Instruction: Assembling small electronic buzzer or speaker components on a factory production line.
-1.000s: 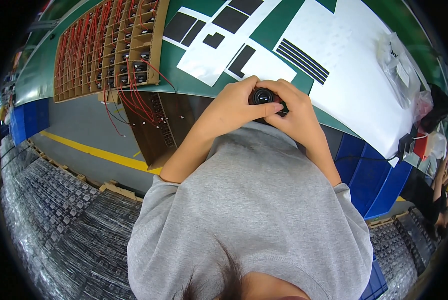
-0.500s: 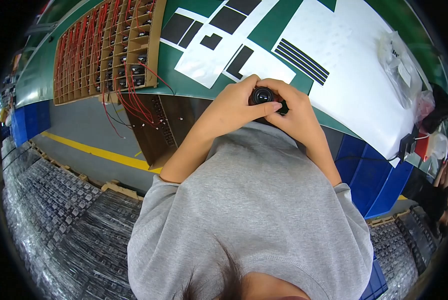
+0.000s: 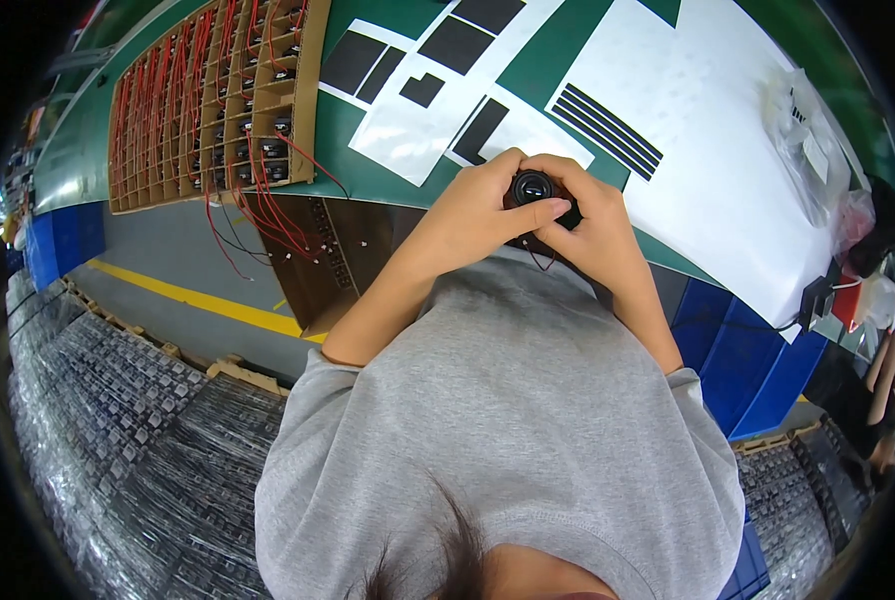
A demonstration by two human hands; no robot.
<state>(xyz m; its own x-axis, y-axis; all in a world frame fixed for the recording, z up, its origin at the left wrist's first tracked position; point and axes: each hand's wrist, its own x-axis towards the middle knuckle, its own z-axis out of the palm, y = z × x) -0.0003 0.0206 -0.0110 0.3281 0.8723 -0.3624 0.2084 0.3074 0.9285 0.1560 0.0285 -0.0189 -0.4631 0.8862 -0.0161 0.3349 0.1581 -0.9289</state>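
Observation:
Both my hands meet at the table's front edge around a small round black part (image 3: 533,187) with a ringed, lens-like face turned up. My left hand (image 3: 476,215) grips it from the left, its thumb reaching across just below the rings. From the other side my right hand (image 3: 600,218) curls its fingers over the top and right of the part. Some of its body is hidden by the fingers. A thin dark-red wire (image 3: 540,262) hangs in a loop below the hands, near the grey shirt.
A divided cardboard box (image 3: 306,110) of black parts with red wires stands left on the green table (image 3: 378,185). White sheets with black adhesive-looking pieces (image 3: 423,90) lie beyond my hands. Clear plastic bags (image 3: 808,140) rest at right. A brown open box (image 3: 303,290) sits below the edge.
The part has turned slightly in my hands and shifted a little right. A wire loop now shows beneath them. Both hands keep their hold.

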